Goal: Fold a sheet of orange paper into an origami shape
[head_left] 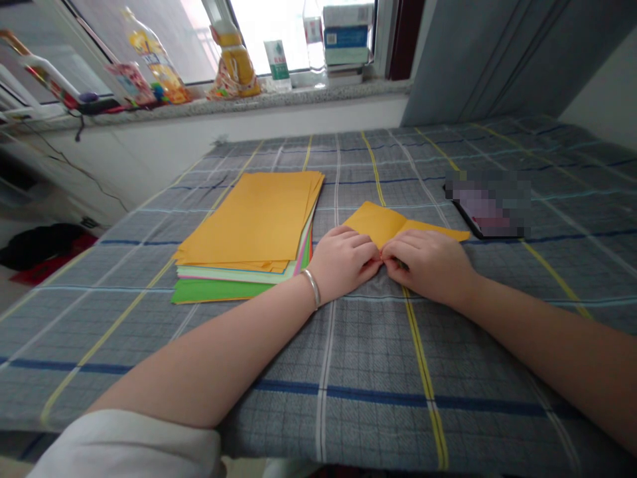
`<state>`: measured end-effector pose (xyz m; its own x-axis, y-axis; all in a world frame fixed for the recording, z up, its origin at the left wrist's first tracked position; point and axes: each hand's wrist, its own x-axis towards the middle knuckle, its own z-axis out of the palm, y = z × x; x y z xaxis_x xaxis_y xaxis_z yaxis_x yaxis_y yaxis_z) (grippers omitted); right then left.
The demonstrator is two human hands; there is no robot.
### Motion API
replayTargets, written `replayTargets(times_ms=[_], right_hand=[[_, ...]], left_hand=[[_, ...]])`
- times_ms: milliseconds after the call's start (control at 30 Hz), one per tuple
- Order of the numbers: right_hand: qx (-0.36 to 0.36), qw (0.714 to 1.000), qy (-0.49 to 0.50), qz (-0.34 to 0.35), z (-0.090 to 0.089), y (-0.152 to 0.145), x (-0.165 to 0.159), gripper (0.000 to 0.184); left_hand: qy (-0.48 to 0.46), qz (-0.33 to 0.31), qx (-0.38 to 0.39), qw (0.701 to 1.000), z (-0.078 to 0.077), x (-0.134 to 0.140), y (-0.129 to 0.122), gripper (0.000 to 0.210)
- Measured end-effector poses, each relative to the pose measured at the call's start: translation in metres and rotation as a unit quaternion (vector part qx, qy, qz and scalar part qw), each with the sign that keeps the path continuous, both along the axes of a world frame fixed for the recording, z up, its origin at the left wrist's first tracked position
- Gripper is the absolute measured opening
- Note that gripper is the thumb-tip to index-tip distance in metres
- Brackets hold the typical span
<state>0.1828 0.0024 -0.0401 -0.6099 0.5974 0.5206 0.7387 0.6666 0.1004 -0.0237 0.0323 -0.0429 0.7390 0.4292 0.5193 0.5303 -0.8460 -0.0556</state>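
The left hand [347, 262] and the right hand [430, 265] meet knuckle to knuckle, fingertips drawn in and seemingly pinching the near edge of a yellow-orange paper [377, 222]. The exact grip is hidden under the curled fingers. The paper lies just beyond the hands, fanning out past them on both sides, with a crease line running away from about where they meet.

To work the edge well, both pinches should bear equally, so the paper does not twist toward one hand. Lining up the layers before pressing, then running the pads outward from the meeting point, should give a crisper line. The checked cloth [368, 358] under the hands looks soft and may blunt a crease, so squeezing between thumb and finger probably serves better than pushing down.

The stack of coloured paper [259, 212] sits to the left of the left hand, and the forearm with the bangle [313, 289] crosses its near corner in view; a light elbow would avoid nudging it. A dark-edged flat device [490, 212], blurred over, lies beyond the right hand, off to its right.
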Motion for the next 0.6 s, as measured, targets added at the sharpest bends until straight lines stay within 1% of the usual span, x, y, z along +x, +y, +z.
replayTargets(times_ms=[100,200,300,400,500,600], right_hand=[[0.003,1.0,0.007,-0.013,-0.001,0.0,0.0,0.016],[0.014,0.999,0.019,-0.022,-0.002,0.001,0.001,0.016],[0.022,0.999,0.036,-0.032,0.0,0.002,0.003,0.014],[0.034,0.998,0.034,-0.033,0.003,0.003,0.008,0.014],[0.038,0.998,0.037,-0.036,0.004,0.005,0.015,0.014],[0.028,0.997,0.053,-0.053,0.004,0.007,0.022,0.014]], left_hand=[[-0.012,-0.005,0.002,1.0,0.0,0.001,-0.001,0.024],[-0.036,0.0,-0.003,0.999,0.001,0.001,-0.001,0.019],[-0.055,0.011,-0.014,0.998,0.002,-0.001,-0.001,0.015],[-0.06,0.019,-0.022,0.998,0.003,-0.003,0.0,0.016],[-0.072,0.015,-0.014,0.997,0.002,-0.005,0.001,0.016],[-0.079,0.016,-0.004,0.997,0.0,-0.007,0.004,0.015]])
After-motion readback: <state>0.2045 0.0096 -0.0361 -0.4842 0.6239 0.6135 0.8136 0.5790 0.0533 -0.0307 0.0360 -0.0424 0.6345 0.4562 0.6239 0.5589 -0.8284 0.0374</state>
